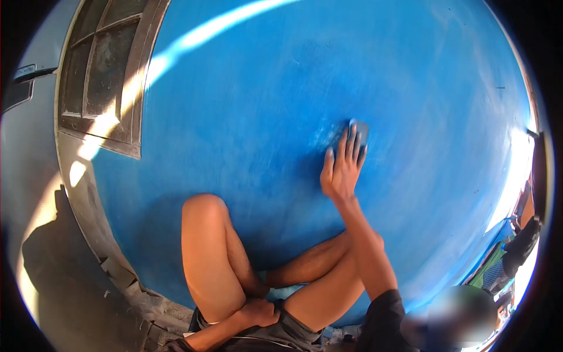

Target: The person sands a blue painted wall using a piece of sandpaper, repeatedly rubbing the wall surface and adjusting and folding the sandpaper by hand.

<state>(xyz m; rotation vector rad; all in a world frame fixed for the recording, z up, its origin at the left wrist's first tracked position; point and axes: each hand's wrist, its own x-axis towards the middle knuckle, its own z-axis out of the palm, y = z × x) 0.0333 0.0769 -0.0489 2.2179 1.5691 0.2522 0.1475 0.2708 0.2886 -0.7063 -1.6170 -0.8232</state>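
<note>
My right hand (345, 167) lies against the blue wall (246, 123), fingers stretched upward over a dark grey, flat rectangular piece that looks like sandpaper (362, 130). The fingers press this piece to the painted surface; its upper right part shows beyond them. Whitish scuff marks (327, 136) spread on the paint just left of the fingertips. Down in my lap, my left hand (262, 312) rests with its fingers curled, near the dark shorts (293, 325). Its palm side is hidden, so I cannot tell whether anything is inside.
My bent knees (204, 205) are close to the wall. A wooden-framed window (111, 64) is at the upper left. Broken masonry (158, 308) lines the wall's foot. At the lower right is another person's blurred head (463, 317), with dark cloth (521, 246) behind.
</note>
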